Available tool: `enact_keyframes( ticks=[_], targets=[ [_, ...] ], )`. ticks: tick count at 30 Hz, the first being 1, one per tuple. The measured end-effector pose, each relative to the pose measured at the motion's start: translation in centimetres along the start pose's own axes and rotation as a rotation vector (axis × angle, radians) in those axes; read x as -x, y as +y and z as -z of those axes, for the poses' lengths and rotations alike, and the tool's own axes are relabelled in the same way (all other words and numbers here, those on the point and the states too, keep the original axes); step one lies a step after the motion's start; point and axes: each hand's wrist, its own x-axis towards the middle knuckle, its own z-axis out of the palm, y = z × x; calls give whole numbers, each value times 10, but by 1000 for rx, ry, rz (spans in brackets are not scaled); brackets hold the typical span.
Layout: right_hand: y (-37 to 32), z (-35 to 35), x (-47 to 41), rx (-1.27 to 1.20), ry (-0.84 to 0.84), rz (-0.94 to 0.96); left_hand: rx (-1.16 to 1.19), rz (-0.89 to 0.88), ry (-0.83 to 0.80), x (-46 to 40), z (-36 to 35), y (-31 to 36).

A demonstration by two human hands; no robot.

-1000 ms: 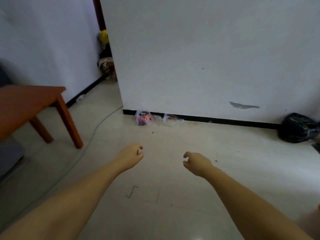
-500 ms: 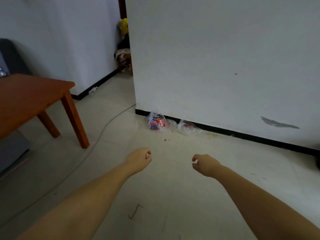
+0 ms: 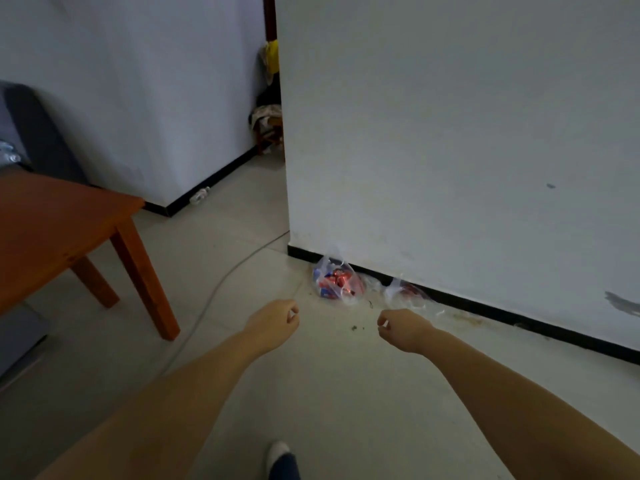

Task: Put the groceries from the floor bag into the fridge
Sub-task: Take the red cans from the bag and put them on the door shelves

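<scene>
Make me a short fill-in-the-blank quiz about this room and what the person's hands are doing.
1. The clear bag of red and blue packets lies on the floor against the base of the ____.
2. Both the left hand and the right hand hold ____.
3. The wooden table stands to the person's ____.
4. A thin ____ runs across the floor past the table leg.

Missing words: wall; nothing; left; cable

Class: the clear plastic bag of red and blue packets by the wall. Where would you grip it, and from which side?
Probably at the bunched top of the clear plastic bag, coming from above on the room side: the wall blocks the back, and the loose film peaks upward. Handles are not clearly visible.
</scene>
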Motion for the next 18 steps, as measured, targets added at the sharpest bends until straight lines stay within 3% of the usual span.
enact_keyframes(
  ticks=[8,18],
  targets=[
    [6,74,-154,-85,28,-97,-42,-76,-86,-182,66,-6],
    [63,113,-345,-176,-58,-157,-45,-159,-231,-392,48,10]
  ],
)
